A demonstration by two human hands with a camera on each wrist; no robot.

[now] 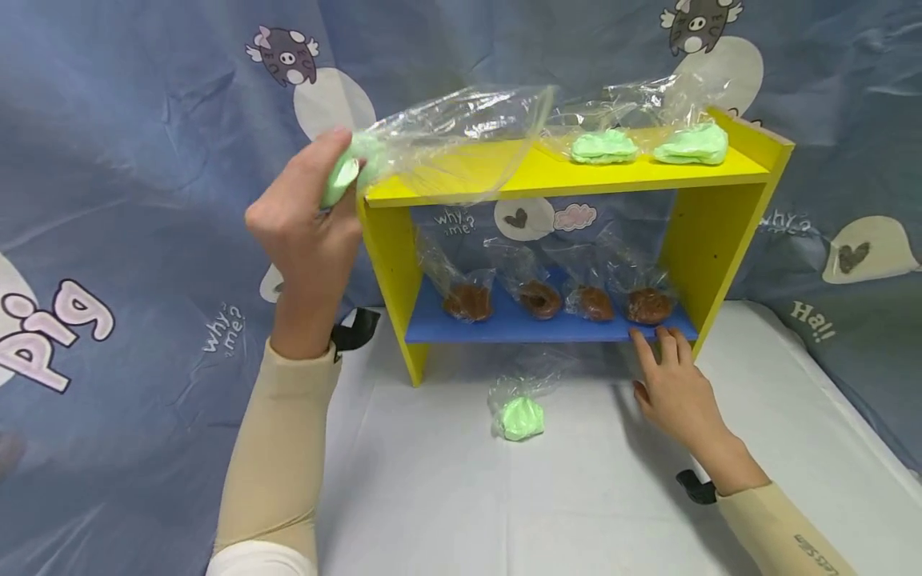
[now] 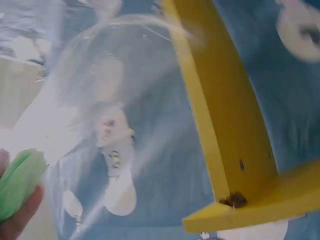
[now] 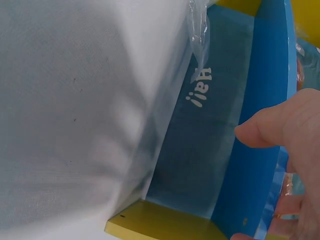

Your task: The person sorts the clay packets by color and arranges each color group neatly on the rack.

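My left hand point(image 1: 306, 208) pinches a light green lump point(image 2: 22, 180) in a clear plastic bag point(image 1: 461, 136); the bag's wide end stretches right, across the left part of the yellow top shelf point(image 1: 519, 172). Two more bagged green lumps point(image 1: 603, 147) sit at that shelf's right end. Below, on the blue shelf point(image 1: 497, 330), several brown ring-like pieces point(image 1: 540, 299) lie in clear bags. My right hand point(image 1: 677, 392) touches the blue shelf's front edge near the right end, fingers extended and thumb underneath, close to the rightmost brown piece point(image 1: 650, 306).
On the white tabletop point(image 1: 446, 496), in front of the shelf unit, lies another bagged green lump point(image 1: 522, 418). The unit's yellow side panels point(image 1: 749, 232) rise at both ends. Behind everything hangs a blue printed cloth point(image 1: 166, 160).
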